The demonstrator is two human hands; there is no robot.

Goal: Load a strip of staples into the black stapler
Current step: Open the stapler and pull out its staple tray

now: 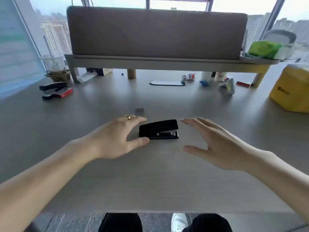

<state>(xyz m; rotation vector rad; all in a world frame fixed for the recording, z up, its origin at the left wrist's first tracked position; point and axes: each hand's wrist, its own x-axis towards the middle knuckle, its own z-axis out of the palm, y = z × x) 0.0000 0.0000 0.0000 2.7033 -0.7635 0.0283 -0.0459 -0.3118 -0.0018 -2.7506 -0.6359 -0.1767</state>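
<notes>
Black stapler [158, 129], lying flat near the middle of the grey desk [150, 178], closed, hinge end toward the left hand, metal nose and magazine glinting at the right end. Probably rigid and fairly dense for so small a thing: hard plastic shell over steel, unlikely to flex, unlikely to break, though smooth enough on top to slide under a careless push. Best taken by the long flanks of the base to pin it down, with the top arm lifted from the nose end, since the hinge end gives no leverage. Just behind, apart from it, a small grey block [139, 110], likely the strip of staples, though too blurred to be sure; if so, light, brittle along its glued seams, best pinched by its sides rather than bent. Left hand [115, 139] close at the stapler's rear end, fingers spread wide, thumb tip just beside the rear corner, contact or none impossible to tell, gripping nothing; a ring [128, 117] on one finger. Right hand [215, 146] near the nose end but apart from it, fingers also spread wide, thumb out, empty. Loading not yet begun, judging by the closed lid. Farther off, at the desk's left rear, another dark stapler [52, 86] and a red staple box [64, 92]; at the right edge, a yellow bag [292, 89].
</notes>
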